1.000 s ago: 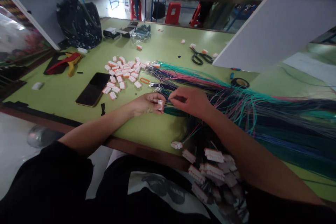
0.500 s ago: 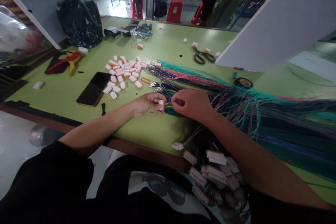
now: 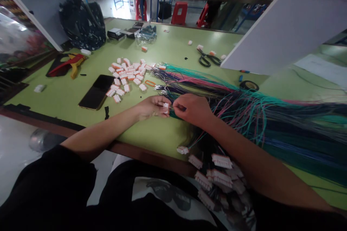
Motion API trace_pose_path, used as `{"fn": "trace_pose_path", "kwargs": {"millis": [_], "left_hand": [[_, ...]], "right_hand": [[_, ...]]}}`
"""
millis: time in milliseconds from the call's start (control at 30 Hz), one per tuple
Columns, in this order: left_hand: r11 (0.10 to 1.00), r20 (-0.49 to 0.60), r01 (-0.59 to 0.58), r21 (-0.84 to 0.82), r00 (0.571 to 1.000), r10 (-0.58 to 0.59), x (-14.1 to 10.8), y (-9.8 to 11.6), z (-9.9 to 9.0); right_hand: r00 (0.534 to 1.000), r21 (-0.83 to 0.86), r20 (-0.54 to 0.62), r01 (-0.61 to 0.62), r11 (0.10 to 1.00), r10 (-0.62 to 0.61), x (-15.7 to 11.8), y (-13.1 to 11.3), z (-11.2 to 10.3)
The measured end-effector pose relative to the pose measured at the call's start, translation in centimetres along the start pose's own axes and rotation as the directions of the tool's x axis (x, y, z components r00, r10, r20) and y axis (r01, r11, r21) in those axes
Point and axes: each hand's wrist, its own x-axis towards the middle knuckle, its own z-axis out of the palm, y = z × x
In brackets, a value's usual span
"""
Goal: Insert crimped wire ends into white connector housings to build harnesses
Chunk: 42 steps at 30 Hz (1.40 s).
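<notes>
Left hand's grip (image 3: 154, 107) pinches a connector (image 3: 165, 107), facing the curled right hand (image 3: 194, 109).

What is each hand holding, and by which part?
The left hand pinches a white connector by its body. What, if anything, the right hand pinches is too small to tell.

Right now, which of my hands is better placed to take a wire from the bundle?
Probably your right hand: it is by the wires, while your left hand grips a white connector. Whether your right pinches anything is unclear.
</notes>
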Motion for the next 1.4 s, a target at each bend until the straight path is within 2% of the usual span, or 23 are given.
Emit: {"fn": "trace_pose_path", "kwargs": {"millis": [200, 300, 367, 433, 467, 500, 533, 600, 700, 833, 900, 1000, 1200, 1333, 1400], "left_hand": [[1.000, 0.011, -0.008, -0.003, 1.000, 0.008, 0.3, -0.5, -0.2], [1.000, -0.016, -0.009, 0.004, 1.000, 0.009, 0.2, -0.6, -0.2], [1.000, -0.004, -0.008, 0.027, 1.000, 0.008, 0.1, -0.5, -0.1], [0.998, 0.035, -0.012, 0.061, 0.999, 0.010, 0.0, -0.3, -0.1], [0.997, 0.057, -0.012, 0.078, 0.998, 0.008, 0.0, -0.3, 0.0], [0.996, 0.075, -0.009, 0.092, 0.997, 0.002, -0.1, -0.2, 0.0], [0.995, 0.085, -0.003, 0.101, 0.996, -0.006, -0.1, -0.1, -0.1], [0.994, 0.090, 0.015, 0.104, 0.996, -0.024, 0.0, -0.1, -0.1], [0.995, 0.090, 0.027, 0.095, 0.995, -0.035, 0.1, 0.0, -0.2], [0.996, 0.087, 0.017, 0.087, 0.996, -0.024, 0.1, -0.1, -0.3], [0.996, 0.085, 0.017, 0.089, 0.996, -0.025, 0.2, -0.2, -0.3], [0.996, 0.089, 0.023, 0.092, 0.996, -0.031, 0.2, -0.2, -0.3], [0.998, 0.085, -0.003, 0.067, 0.996, -0.003, 0.1, -0.2, -0.3], [0.999, 0.074, 0.010, 0.047, 0.997, -0.014, 0.0, 0.0, -0.2], [0.999, 0.067, 0.013, 0.038, 0.998, -0.016, 0.0, 0.0, -0.1]], "right_hand": [[0.999, 0.033, 0.021, 0.028, 0.999, -0.028, -0.2, -0.7, 1.1], [0.997, 0.070, 0.064, -0.042, 0.997, 0.038, -0.1, -0.7, 0.9], [0.982, 0.187, 0.169, -0.113, 0.976, 0.081, 0.4, 0.2, 0.1], [0.962, 0.315, 0.252, -0.187, 0.931, 0.108, 1.0, 2.3, -0.8], [0.961, 0.341, 0.234, -0.224, 0.913, 0.149, 1.3, 3.6, -1.3], [0.957, 0.306, 0.145, -0.287, 0.908, 0.253, 1.5, 5.0, -1.6], [0.933, 0.229, 0.085, -0.359, 0.905, 0.348, 1.8, 6.4, -1.8], [0.894, 0.067, 0.038, -0.449, 0.891, 0.447, 2.1, 8.6, -1.8], [0.904, -0.128, 0.106, -0.400, 0.907, 0.414, 2.4, 10.2, -1.2], [0.923, -0.363, 0.141, -0.288, 0.886, 0.358, 2.9, 10.1, -0.7], [0.925, -0.422, 0.176, -0.238, 0.875, 0.336, 3.3, 9.8, -0.7], [0.919, -0.445, 0.223, -0.202, 0.873, 0.326, 3.8, 9.3, -0.4], [0.920, -0.442, 0.203, -0.219, 0.870, 0.335, 4.1, 8.8, -0.1], [0.912, -0.375, 0.197, -0.269, 0.887, 0.359, 3.7, 10.2, -0.7], [0.911, -0.289, 0.147, -0.333, 0.897, 0.386, 3.5, 11.3, -0.9]]}}
